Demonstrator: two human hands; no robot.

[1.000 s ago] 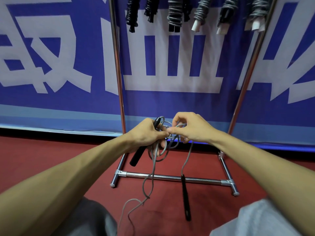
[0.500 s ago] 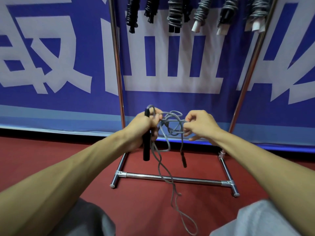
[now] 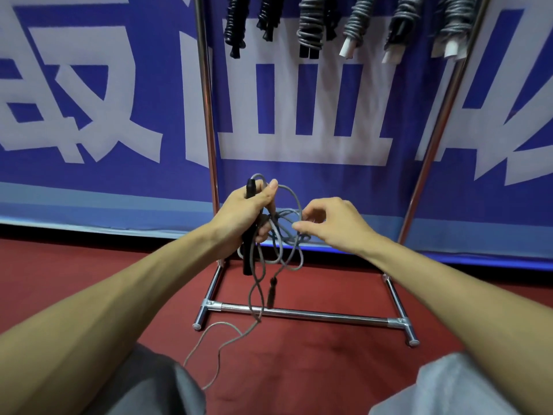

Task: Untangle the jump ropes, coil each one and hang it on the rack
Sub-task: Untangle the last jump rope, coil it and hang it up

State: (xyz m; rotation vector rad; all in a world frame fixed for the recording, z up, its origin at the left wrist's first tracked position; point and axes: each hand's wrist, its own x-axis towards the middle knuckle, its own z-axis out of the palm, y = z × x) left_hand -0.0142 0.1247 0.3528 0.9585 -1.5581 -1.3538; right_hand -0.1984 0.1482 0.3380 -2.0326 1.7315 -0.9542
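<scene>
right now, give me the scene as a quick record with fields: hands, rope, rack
left hand: grips the black handle upright, together with rope loops
right hand: fingers at the tangle; grip unclear
grey jump rope: tangled between the hands, tail trailing to the red floor
second handle: dangles free below the tangle
rack: metal, standing before a blue banner
hung coils: several coiled ropes hanging at the rack's top
task stage: untangling; this rope not yet coiled
</scene>
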